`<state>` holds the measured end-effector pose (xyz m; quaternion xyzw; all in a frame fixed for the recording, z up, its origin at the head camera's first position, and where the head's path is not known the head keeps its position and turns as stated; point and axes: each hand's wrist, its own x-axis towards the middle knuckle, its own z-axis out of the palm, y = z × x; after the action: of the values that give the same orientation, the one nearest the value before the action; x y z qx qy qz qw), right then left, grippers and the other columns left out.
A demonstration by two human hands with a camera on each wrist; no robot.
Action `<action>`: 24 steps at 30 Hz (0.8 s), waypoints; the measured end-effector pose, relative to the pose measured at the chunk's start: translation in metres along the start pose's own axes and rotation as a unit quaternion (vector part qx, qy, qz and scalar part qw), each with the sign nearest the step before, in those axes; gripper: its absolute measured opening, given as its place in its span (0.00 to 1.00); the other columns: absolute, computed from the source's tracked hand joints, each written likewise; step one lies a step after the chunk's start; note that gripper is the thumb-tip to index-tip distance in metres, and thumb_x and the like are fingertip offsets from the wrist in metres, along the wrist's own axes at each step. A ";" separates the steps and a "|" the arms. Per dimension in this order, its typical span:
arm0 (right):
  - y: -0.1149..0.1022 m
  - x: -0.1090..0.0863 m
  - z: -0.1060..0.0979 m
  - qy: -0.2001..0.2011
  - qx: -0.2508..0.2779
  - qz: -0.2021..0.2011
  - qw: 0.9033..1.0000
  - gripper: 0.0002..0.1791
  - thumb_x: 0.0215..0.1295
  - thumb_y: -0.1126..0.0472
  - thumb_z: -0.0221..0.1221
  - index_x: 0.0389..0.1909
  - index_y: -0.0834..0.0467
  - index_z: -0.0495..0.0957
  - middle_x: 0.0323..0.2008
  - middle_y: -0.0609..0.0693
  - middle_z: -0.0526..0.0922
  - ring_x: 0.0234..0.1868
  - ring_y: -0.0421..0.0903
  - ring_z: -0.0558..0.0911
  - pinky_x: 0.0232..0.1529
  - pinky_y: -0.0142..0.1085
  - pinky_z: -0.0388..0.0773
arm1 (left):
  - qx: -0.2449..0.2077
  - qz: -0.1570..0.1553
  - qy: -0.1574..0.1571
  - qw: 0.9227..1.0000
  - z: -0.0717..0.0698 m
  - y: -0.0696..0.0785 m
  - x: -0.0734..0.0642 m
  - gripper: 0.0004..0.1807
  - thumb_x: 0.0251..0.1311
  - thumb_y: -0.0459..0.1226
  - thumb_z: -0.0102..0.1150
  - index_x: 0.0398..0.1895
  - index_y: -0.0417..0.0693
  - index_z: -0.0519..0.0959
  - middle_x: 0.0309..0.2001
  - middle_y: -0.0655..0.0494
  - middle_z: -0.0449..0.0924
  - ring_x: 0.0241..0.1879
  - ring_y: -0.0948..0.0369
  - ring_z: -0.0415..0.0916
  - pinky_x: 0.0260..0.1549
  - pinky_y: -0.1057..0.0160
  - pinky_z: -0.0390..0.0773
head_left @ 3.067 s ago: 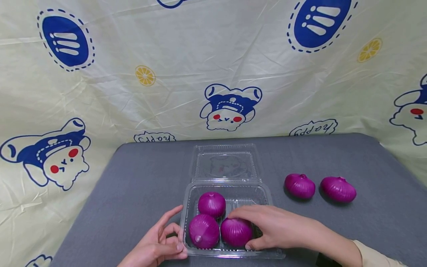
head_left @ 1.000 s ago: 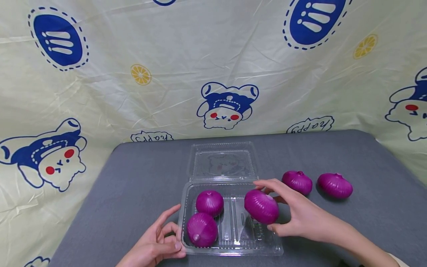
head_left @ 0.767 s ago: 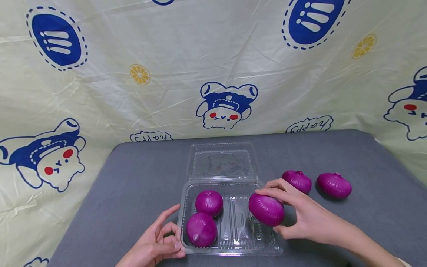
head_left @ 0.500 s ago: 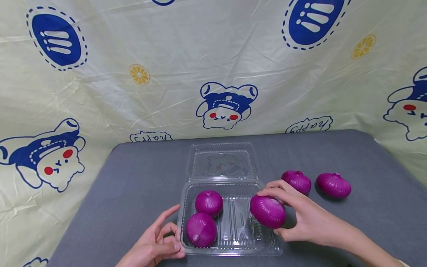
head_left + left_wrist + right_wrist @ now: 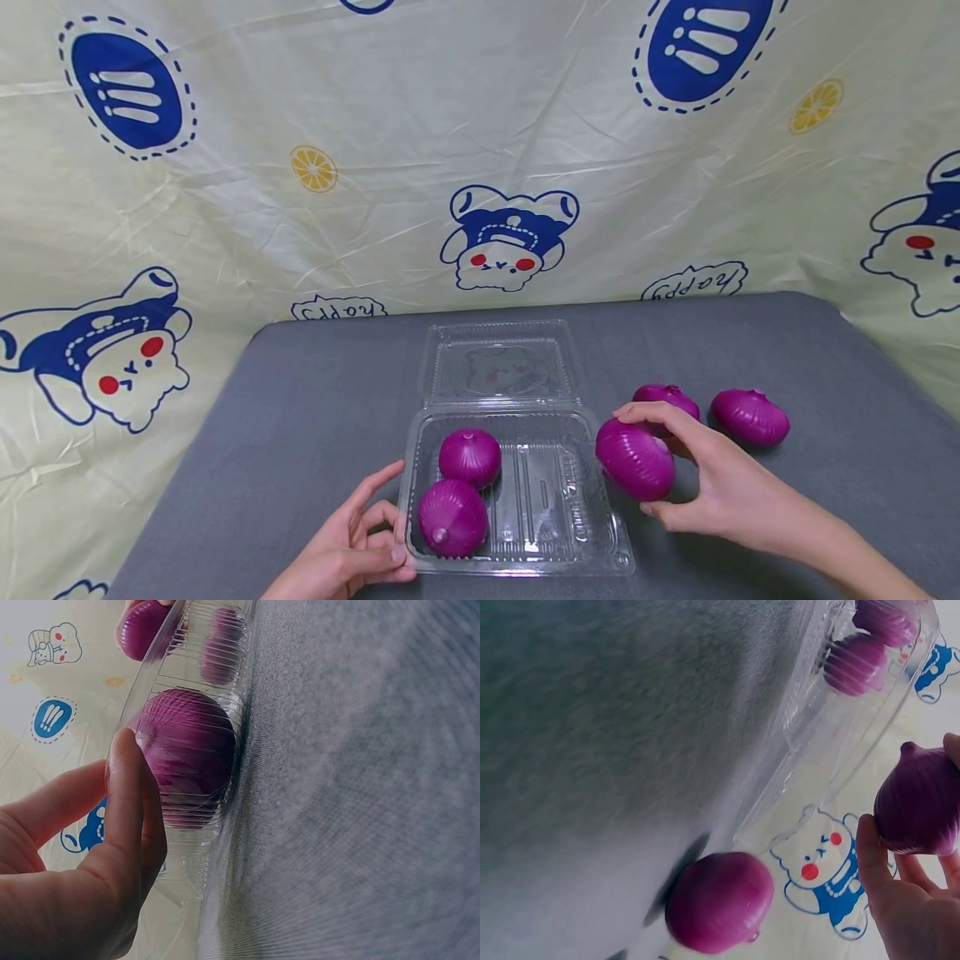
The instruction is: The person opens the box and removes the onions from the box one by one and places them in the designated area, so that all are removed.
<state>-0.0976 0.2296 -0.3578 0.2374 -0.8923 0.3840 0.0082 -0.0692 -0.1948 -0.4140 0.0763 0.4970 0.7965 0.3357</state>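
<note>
watching remotely, i see the right hand [image 5: 716, 487], half spread, gripping a red onion [image 5: 636, 460] at the right edge of the clear container [image 5: 525, 570]. the left hand [image 5: 352, 546] touches its left edge; whether it pinches, i can't tell. a fingertip hold on glossy skin could slip and drop it. i count one held, two boxed onions [image 5: 453, 518], two loose onions [image 5: 750, 418] toward the right edge of the table [image 5: 300, 433], one open lid [image 5: 502, 367].

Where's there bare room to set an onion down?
Free: the right half of the container, beside its two onions; table left of the open lid, beyond the left hand. Crowded: just right of the container, where the right hand holds an onion near two loose onions.
</note>
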 end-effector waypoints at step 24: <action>0.035 -0.034 -0.034 0.122 -0.096 -0.022 0.988 0.54 0.30 0.70 0.81 0.66 0.51 0.70 0.60 0.42 0.67 0.55 0.33 0.68 0.47 0.13 0.68 | -0.004 -0.018 0.021 1.000 0.001 0.002 0.001 0.50 0.63 0.22 0.53 0.78 0.49 0.32 0.41 0.51 0.72 0.39 0.57 0.81 0.51 0.51 0.79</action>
<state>-0.0889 0.2882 -0.3642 0.2065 -0.9118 0.3225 0.1483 -0.0702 -0.1941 -0.4115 0.0488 0.5018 0.7938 0.3402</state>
